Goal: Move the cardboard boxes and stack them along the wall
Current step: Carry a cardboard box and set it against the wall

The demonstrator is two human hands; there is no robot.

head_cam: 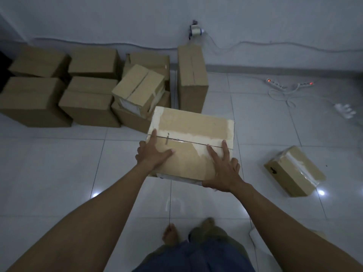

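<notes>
Carried box (pixel 194 134), centre of view, gripped at its near end by both hands, taped seam uppermost. Left hand (pixel 155 152) on the near left corner: thumb and forefinger flat on the top, remaining fingers curled over the left side. Right hand (pixel 224 169) on the near right corner: fingers spread on the top, thumb along the near face.

Directly beyond, along the wall (pixel 117 20): row of boxes (pixel 92 63) in low piles, two deep at the left. Tilted box (pixel 137 87) askew atop the pile nearest the carried box, close to its far left corner. Tall box (pixel 192 79) upright at the right end of the row, just behind the carried box's far edge. Narrow strip of bare floor between the tall box and the tilted box's pile.

To the right, loose box (pixel 294 173) lying skewed on the tiled floor (pixel 59 163), well apart from the row. Farther right, near the wall, power strips (pixel 275 84) with red lamps lit, looped white cable (pixel 282 95) and a further white block (pixel 345 111). White fitting (pixel 195 31) on the wall above the tall box.

Open floor left of the arms, in front of the row, and between the tall box and the power strips. Bare foot (pixel 170 234) at bottom centre.
</notes>
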